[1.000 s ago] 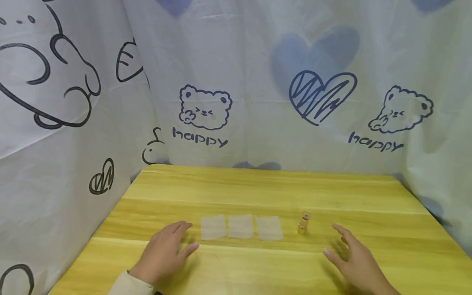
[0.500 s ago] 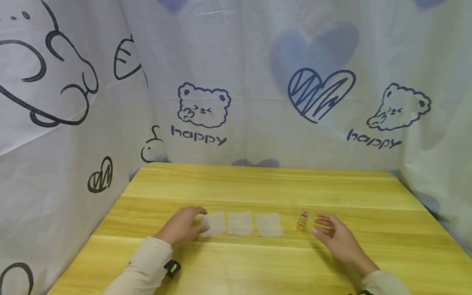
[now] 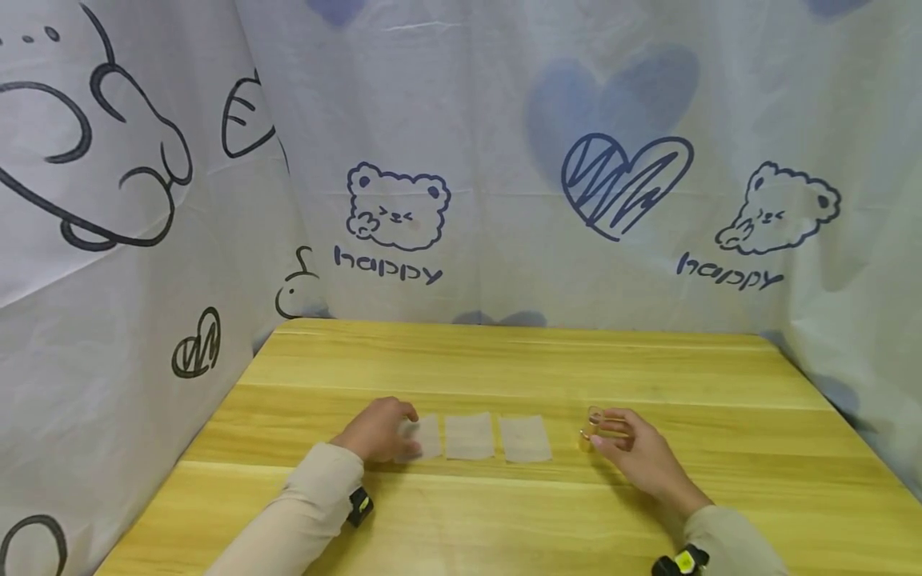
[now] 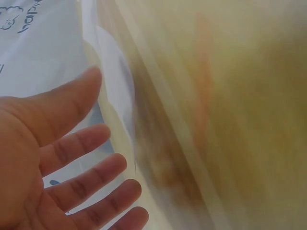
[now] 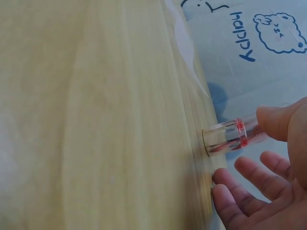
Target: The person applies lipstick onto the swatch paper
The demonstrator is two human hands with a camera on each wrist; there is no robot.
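Three thin white squares lie in a row on the wooden table: a left square, a middle square and a right square. My left hand reaches over the left square's outer edge, covering part of it; its fingers are spread and relaxed in the left wrist view. To the right of the row stands a small clear and gold lipstick tube, upright. My right hand is at its right side, thumb overlapping the tube in the right wrist view, with the other fingers extended below it.
The yellow wood-grain table reaches back to a white curtain printed with bears and hearts. Another white curtain hangs along the left side. Black straps with small devices are on both wrists, over light sleeves.
My left hand has moved right and forward, onto the left square. The right hand has come in leftward to the lipstick tube. The squares and the tube stay in place.
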